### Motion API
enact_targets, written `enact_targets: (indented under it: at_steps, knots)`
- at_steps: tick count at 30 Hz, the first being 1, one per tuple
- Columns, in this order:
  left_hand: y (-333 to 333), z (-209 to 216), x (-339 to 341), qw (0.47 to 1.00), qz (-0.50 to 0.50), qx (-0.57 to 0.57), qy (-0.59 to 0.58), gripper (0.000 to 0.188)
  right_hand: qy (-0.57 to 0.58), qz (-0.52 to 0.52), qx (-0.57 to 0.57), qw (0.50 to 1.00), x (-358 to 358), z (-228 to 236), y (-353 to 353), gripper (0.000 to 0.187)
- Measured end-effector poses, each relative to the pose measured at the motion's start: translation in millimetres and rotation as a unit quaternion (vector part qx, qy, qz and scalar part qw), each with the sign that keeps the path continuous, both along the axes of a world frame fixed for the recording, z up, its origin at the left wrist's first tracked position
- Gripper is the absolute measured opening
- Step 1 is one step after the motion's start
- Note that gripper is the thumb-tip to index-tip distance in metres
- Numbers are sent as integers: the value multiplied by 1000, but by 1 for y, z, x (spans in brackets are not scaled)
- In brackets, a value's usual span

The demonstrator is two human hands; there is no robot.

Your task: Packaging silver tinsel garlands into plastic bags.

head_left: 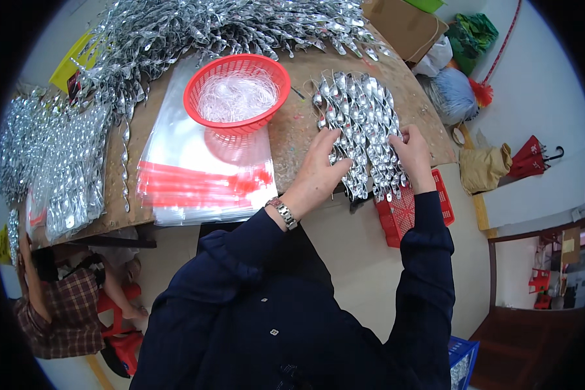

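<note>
A bundle of shiny silver spiral strips (361,107) lies side by side on the right part of the table, its lower ends reaching past the front edge. At its left side is my left hand (315,172), thumb and fingers spread and touching the strips. My right hand (413,153) grips the bundle's right edge, its fingers bent and its thumb over the strips; some fingertips are hidden. To the left, a red plastic basket (192,97) full of thin clear thread stands on a stack of clear plastic bags (205,153) with red bands.
Silver strips (195,29) are heaped along the far side of the wooden table (292,146); bagged strips (78,169) lie at left. A seated person in a checked shirt (65,312) is at lower left. Below the table's right edge stands a red crate (396,221). A cardboard box (403,29) sits beyond.
</note>
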State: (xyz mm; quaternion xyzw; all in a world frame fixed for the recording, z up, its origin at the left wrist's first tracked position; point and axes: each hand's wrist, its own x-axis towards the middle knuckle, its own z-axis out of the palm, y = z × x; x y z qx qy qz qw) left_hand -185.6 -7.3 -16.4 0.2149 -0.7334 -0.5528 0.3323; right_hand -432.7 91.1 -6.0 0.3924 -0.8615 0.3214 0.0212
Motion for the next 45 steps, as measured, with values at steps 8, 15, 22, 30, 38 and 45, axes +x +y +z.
enact_targets:
  at_steps: [8,15,22,30,38,45]
  knots:
    - [6,6,3,995,-2,-63,-79,70,-32,22,-72,997,18,-2,-2,37]
    - [7,-1,2,994,-10,-79,-76,71,31,47,-97,994,24,1,-3,39]
    - [7,1,5,991,-19,-93,-89,71,-10,21,-38,999,31,16,-1,37]
    - [6,3,10,990,-17,-102,-91,71,2,12,-60,998,40,29,-6,37]
    - [4,2,11,992,-17,-99,-74,71,8,75,-110,991,72,41,-15,37]
    - [2,0,13,994,-21,-81,-71,70,-32,99,-135,985,99,45,-16,40]
